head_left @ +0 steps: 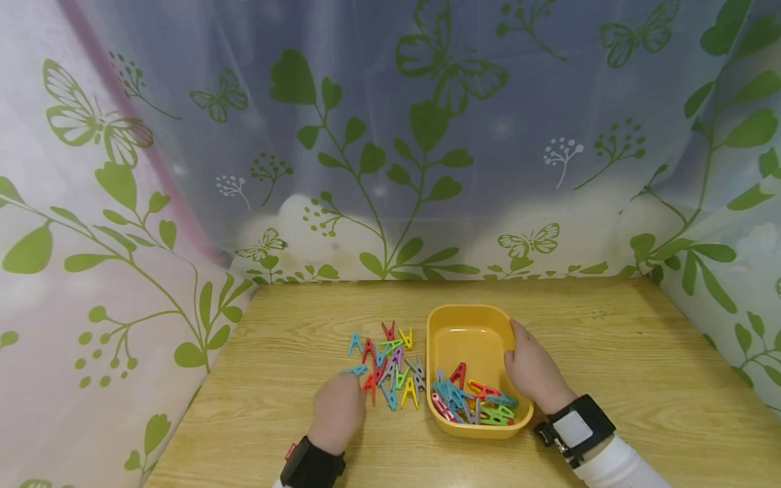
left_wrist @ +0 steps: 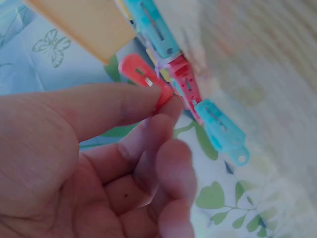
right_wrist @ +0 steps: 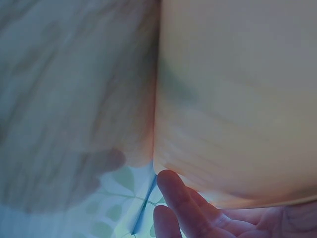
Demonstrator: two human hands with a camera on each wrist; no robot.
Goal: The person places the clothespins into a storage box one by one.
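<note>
1 red clip [left_wrist: 134, 68] pinched in left hand [head_left: 338, 411], at thumb tip.

The head view is moderately bright; glare marks the yellow plastic basin [head_left: 470, 347] toward 12 o'clock. The left wrist view blurs the wood-grain tabletop [left_wrist: 277, 44] at 2 o'clock. The right wrist view is dim, hazy.

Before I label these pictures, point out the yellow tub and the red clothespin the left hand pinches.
Yellow tub [head_left: 472, 349], head view: bare inner floor.
Red clothespin [left_wrist: 133, 68], left wrist view: free upper end.
</note>
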